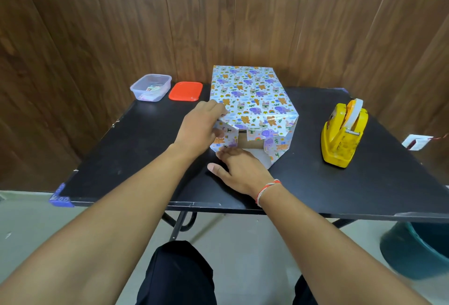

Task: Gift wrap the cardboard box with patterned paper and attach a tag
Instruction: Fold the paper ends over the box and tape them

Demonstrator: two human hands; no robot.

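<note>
Two bare hands work at the near end of a cardboard box (250, 139), which stands near the middle of a black table (315, 178) and is largely covered in patterned paper (252, 93) printed with small animals, rainbows and stars on a white ground. The paper lies smooth over the top face and down the sides; at the near end the flaps are only partly folded in, and a strip of brown cardboard shows between them. The left hand (198, 126) reaches in from the left and holds the upper left corner of the near end, its fingers curled over the edge and gripping the left paper flap against the box. The right hand (239, 171) rests on the table just in front of the box, fingers straight and together, their tips pressing on the white underside of the bottom flap, thumb spread out to the left; a red and white thread bracelet (266, 191) circles its wrist. To the right of the box, well apart from it, stands a yellow tape dispenser (342, 139) loaded with a roll of tape. At the far left corner of the table sits a clear plastic container (151, 87) holding small coloured items too small to identify, with its red lid (185, 91) lying flat just beside it.
</note>
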